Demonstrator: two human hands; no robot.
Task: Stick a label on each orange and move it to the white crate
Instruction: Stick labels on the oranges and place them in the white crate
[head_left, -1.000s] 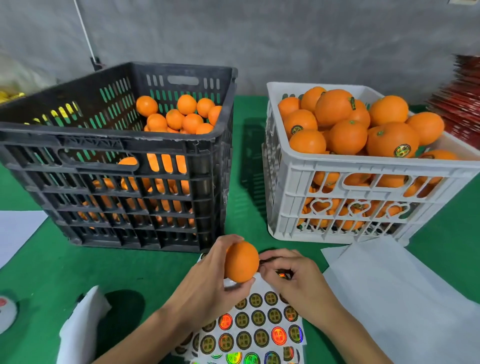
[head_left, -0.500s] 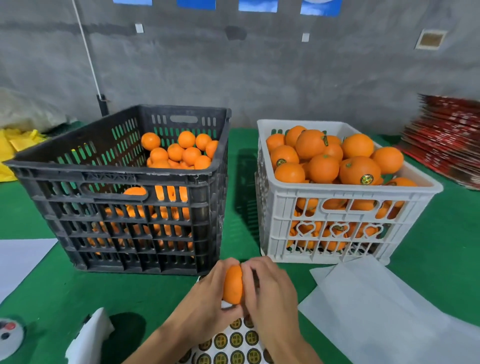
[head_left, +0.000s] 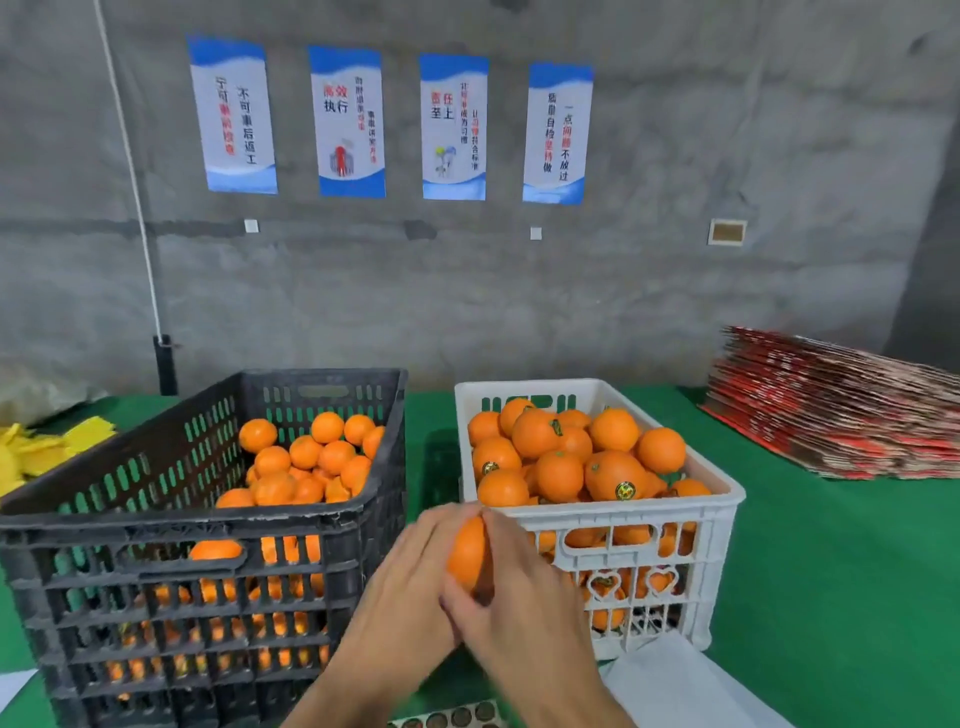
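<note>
Both hands hold one orange (head_left: 467, 551) in front of the gap between the two crates. My left hand (head_left: 400, 592) cups it from the left, and my right hand (head_left: 519, 587) covers its right side with fingers wrapped over it. Any label on it is hidden by my fingers. The white crate (head_left: 722, 514) on the right is heaped with oranges, some showing round stickers. The black crate (head_left: 208, 525) on the left holds plain oranges. The top row of the label sheet (head_left: 452, 717) peeks in at the bottom edge.
White paper (head_left: 675, 686) lies in front of the white crate. A stack of red flat cartons (head_left: 841, 405) sits at the right on the green tablecloth. Yellow material (head_left: 36, 452) lies at far left. A grey wall with several posters rises behind.
Both hands have lifted the orange up from the label sheet toward the crates. The right hand, which first pinched a sticker, now wraps the orange. The camera has tilted up.
</note>
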